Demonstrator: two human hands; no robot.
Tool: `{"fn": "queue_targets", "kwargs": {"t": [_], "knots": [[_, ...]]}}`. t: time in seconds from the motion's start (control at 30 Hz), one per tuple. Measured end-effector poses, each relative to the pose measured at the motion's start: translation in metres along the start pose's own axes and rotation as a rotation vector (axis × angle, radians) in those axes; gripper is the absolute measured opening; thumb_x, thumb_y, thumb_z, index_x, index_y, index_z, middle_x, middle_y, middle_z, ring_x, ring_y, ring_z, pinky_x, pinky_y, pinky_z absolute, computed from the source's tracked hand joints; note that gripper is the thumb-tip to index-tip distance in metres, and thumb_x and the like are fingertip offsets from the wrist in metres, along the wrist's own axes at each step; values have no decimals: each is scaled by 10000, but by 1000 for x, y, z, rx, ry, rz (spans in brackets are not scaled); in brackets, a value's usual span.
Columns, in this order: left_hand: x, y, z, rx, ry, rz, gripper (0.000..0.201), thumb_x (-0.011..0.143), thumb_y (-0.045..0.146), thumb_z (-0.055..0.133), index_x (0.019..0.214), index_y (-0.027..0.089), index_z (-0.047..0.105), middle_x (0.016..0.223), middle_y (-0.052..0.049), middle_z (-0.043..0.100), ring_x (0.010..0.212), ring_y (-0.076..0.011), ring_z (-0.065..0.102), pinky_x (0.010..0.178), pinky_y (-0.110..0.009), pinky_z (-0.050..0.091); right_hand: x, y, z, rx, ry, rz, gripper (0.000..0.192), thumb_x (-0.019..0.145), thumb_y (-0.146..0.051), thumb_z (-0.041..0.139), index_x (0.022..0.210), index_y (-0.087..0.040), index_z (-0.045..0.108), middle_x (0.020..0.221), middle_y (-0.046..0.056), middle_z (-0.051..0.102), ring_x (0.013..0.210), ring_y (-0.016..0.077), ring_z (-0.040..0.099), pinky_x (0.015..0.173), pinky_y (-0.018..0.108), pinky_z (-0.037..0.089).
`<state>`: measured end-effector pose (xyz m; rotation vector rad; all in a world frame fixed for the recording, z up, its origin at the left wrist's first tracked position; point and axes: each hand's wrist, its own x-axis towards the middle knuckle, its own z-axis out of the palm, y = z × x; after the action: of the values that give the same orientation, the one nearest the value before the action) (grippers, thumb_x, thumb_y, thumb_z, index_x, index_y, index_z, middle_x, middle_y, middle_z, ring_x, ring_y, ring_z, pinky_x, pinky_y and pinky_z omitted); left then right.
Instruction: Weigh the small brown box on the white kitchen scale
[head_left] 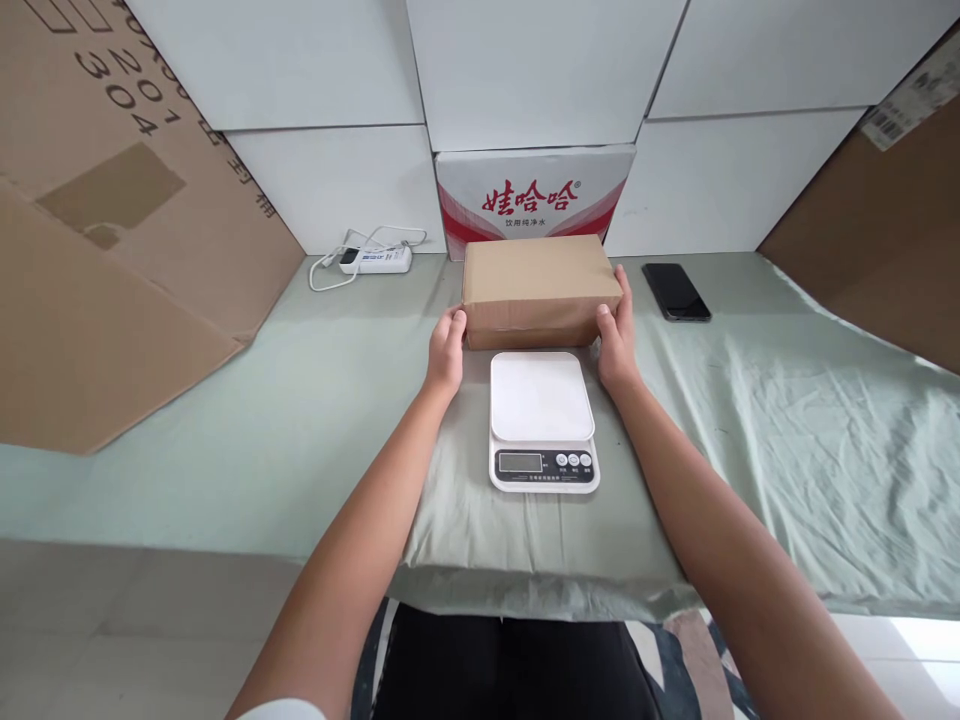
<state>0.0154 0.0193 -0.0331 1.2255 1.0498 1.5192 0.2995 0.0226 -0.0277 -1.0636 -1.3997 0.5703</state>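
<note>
- The left hand (448, 350) and right hand (616, 338) are pressing in on the two short ends of the brown cardboard box (541, 288), fingers wrapping its sides — a two-handed clamp.
- The box is sitting on the green cloth (787, 430), just behind the white kitchen scale (541, 420) and in front of a red-and-white carton (534, 200).
- Judging by the grip, the pick-up step is in hand — a lift would be calling for even pressure from both sides to keep the box level.
- A dark phone (676, 291) is lying to the right, a white power strip (375, 258) to the left.
</note>
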Motion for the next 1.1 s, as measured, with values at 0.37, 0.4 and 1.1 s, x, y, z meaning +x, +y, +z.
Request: {"fn": "queue_targets", "kwargs": {"t": [0.37, 0.4, 1.1], "knots": [[1, 1, 1, 8, -1, -18, 788, 893, 911, 647, 1319, 251, 714, 1501, -161, 775, 1517, -377, 676, 1284, -533, 522, 3, 10, 2, 62, 20, 83, 1084, 847, -963, 593, 1745, -392, 388, 1863, 23, 427, 1772, 339, 351, 1485, 641, 236], [1, 0, 1, 17, 0, -17, 767, 906, 898, 641, 1315, 253, 718, 1515, -159, 769, 1520, -373, 673, 1292, -532, 513, 3, 11, 3, 75, 29, 98, 1090, 830, -971, 607, 1733, -394, 409, 1851, 21, 448, 1762, 332, 371, 1484, 634, 243], [9, -5, -10, 2, 78, -60, 847, 924, 894, 618, 1479, 259, 696, 1742, -169, 607, 1690, -370, 508, 1382, -532, 436, 5, 24, -3, 142, 42, 131, 1096, 868, -904, 619, 1788, -428, 262, 1911, -18, 341, 1765, 334, 349, 1464, 665, 261]]}}
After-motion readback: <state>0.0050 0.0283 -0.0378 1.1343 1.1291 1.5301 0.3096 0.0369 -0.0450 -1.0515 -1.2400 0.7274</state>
